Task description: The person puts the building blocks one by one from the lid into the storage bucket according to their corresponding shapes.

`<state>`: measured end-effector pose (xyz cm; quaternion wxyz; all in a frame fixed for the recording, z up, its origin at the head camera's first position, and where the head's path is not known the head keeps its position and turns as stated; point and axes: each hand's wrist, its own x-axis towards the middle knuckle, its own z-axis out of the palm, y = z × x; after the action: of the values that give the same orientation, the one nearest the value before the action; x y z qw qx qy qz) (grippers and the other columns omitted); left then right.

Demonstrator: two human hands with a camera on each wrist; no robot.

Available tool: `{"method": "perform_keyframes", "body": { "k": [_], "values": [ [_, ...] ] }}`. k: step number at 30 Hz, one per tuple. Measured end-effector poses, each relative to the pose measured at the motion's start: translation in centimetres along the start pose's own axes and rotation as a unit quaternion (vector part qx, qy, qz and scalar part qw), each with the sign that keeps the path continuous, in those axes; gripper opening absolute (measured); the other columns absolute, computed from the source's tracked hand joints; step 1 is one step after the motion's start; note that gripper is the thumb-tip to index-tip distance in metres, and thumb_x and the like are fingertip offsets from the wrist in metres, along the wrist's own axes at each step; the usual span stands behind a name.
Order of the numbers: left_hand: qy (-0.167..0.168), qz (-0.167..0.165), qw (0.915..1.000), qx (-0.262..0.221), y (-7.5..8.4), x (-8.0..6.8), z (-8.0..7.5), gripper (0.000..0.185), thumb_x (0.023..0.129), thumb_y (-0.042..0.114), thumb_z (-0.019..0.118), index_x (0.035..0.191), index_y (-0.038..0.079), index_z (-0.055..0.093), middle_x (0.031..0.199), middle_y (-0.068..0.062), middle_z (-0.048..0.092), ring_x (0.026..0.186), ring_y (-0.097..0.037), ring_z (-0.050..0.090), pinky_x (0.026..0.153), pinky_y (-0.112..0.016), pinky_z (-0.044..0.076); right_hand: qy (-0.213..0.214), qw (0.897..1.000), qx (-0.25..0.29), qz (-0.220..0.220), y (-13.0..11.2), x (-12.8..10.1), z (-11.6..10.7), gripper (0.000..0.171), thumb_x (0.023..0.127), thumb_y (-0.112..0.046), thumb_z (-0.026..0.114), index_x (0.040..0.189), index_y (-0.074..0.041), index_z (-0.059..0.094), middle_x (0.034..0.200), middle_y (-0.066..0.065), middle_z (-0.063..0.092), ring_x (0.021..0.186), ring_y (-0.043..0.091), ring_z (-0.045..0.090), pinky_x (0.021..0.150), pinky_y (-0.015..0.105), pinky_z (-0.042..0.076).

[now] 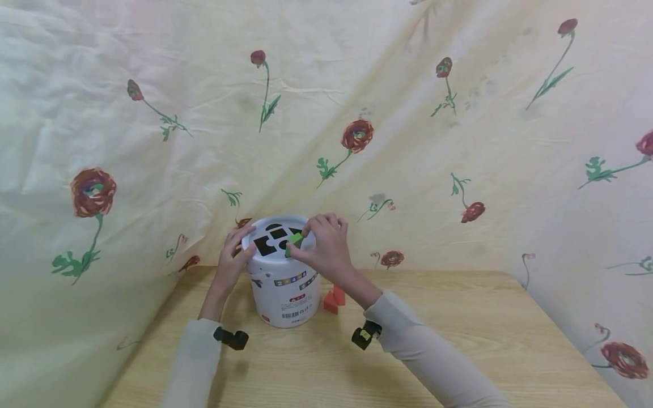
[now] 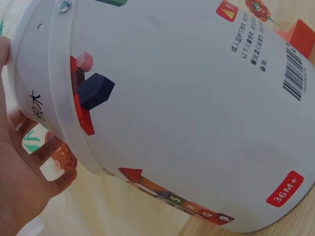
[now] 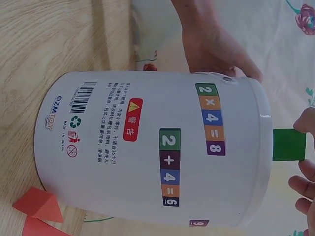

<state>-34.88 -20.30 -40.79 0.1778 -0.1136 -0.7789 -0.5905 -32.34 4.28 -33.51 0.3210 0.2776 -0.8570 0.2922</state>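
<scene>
A white toy bucket (image 1: 285,300) stands on the table, its lid (image 1: 260,226) pierced with several black shaped holes. My right hand (image 1: 329,243) pinches a green block (image 1: 295,243) between thumb and fingers over the right part of the lid. In the right wrist view the green block (image 3: 289,145) sticks up at the lid's rim, with fingertips at its upper end. My left hand (image 1: 236,258) rests against the left side of the lid, fingers spread along the rim. The left wrist view has this hand (image 2: 29,182) beside the rim, its fingers behind the bucket.
Red blocks (image 1: 334,299) lie on the wooden table (image 1: 433,328) just right of the bucket's base. A flowered cloth (image 1: 306,113) hangs behind and to the left of the table. Each wrist wears a small black camera (image 1: 232,338).
</scene>
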Motion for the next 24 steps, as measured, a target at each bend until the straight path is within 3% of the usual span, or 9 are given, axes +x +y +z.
{"method": "perform_keyframes", "body": {
  "k": [24],
  "values": [
    [0.001,0.008,1.0000,0.000,0.09,0.01,0.04,0.053,0.100,0.030,0.055,0.151,0.020,0.049,0.163,-0.006,0.031,0.150,-0.032,0.028,0.122,-0.065,0.023,0.009,0.999,-0.028,0.015,0.21,-0.09,0.25,0.037,0.082,-0.040,0.079,0.089,-0.010,0.060,0.102,0.007,0.065,0.109,0.027,0.048,0.106,0.057,0.032]
  ]
}}
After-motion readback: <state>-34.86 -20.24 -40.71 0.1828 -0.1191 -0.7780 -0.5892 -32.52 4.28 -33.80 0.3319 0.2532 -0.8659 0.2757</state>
